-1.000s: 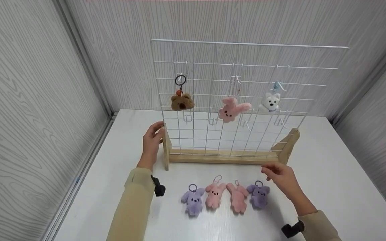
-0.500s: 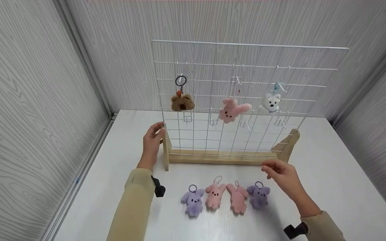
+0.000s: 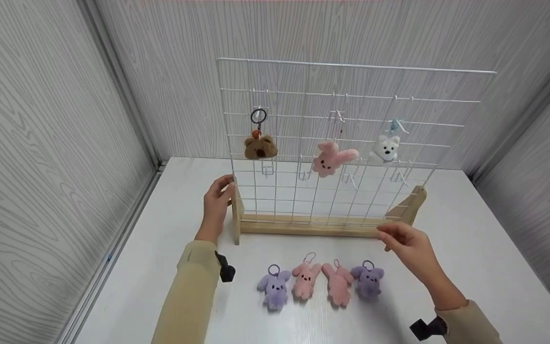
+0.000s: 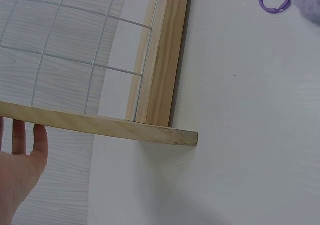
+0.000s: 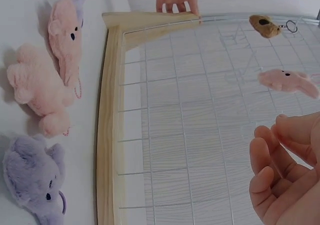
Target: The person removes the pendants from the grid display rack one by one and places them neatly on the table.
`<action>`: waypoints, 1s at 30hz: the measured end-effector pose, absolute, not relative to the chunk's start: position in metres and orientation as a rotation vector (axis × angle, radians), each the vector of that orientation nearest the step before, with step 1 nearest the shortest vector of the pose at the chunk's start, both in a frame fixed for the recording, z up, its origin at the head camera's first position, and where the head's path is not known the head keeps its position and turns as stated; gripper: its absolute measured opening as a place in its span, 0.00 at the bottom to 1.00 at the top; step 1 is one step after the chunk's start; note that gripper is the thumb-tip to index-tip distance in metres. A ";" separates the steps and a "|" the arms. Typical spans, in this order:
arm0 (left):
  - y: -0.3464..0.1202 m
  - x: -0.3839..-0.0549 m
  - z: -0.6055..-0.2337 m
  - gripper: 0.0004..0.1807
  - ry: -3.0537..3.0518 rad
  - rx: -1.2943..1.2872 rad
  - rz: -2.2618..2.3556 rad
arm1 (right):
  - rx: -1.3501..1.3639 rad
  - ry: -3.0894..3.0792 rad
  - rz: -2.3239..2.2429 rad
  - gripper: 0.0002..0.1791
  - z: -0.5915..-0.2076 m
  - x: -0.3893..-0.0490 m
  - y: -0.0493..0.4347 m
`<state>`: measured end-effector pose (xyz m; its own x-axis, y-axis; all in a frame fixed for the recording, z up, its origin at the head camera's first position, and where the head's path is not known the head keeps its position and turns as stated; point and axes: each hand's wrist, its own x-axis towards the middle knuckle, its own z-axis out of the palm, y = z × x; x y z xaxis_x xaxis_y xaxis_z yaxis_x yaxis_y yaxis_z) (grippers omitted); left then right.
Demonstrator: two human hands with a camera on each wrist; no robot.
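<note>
At the left end of a display rack, my left hand (image 3: pixel 216 203) touches the outer side of the wooden end piece (image 3: pixel 236 224) with its fingertips. Loosely bent fingers of my right hand (image 3: pixel 409 243) hold nothing; in the head view it overlaps the right end of the wooden base bar (image 3: pixel 313 227). A white wire grid (image 3: pixel 356 66) stands upright in the base. Hanging from its hooks are a brown bear-head keychain (image 3: pixel 259 147), a pink bunny keychain (image 3: pixel 328 160) and a white dog keychain (image 3: pixel 386 149).
Before the rack lie a light purple plush keychain (image 3: pixel 275 289), a face-up pink one (image 3: pixel 306 281), a face-down pink one (image 3: pixel 339 285) and a darker purple one (image 3: pixel 369 282). Bare lower hooks (image 3: pixel 350 180) show on the grid. Wood-patterned walls (image 3: pixel 31 143) enclose the white table (image 3: pixel 151 229).
My right hand has shifted slightly right and up towards the right end of the rack. The left hand stays at the left end piece, and the plush keychains keep their places.
</note>
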<state>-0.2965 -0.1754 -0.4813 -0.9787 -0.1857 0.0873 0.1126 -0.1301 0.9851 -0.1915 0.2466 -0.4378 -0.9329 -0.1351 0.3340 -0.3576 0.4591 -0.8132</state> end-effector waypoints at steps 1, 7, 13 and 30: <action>-0.175 -0.296 -0.481 0.19 -1.932 0.082 -2.216 | 0.426 -2.484 1.458 0.07 -0.436 -0.192 0.246; -0.176 -0.296 -0.481 0.17 -1.935 0.080 -2.218 | 0.443 -2.441 1.494 0.08 -0.418 -0.191 0.243; -0.176 -0.296 -0.481 0.18 -1.942 0.096 -2.218 | 0.486 -2.384 1.478 0.07 -0.386 -0.183 0.231; -0.175 -0.295 -0.480 0.19 -1.952 0.098 -2.218 | 0.454 -2.198 1.439 0.07 -0.340 -0.204 0.234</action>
